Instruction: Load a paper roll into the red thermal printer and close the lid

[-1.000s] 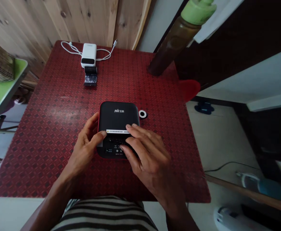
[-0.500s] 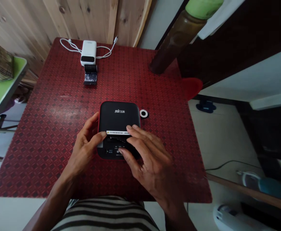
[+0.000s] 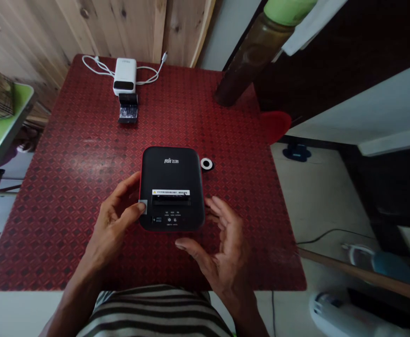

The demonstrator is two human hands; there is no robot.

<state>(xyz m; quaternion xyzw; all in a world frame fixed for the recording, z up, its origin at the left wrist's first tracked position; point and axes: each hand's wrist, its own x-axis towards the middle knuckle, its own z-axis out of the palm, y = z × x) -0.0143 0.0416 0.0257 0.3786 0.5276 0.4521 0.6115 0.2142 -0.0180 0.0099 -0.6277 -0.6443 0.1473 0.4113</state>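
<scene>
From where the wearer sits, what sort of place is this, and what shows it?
Probably a room in a home: a wooden plank wall, a red patterned tablecloth, a black printer and a power bank with its white cable.

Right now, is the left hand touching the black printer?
Touching. The head view shows the thumb of the left hand pressed against the left edge of the black printer.

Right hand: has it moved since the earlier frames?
Yes. The right hand has come off the black printer, back toward the person and rightward, now open beside its near right corner.
</scene>
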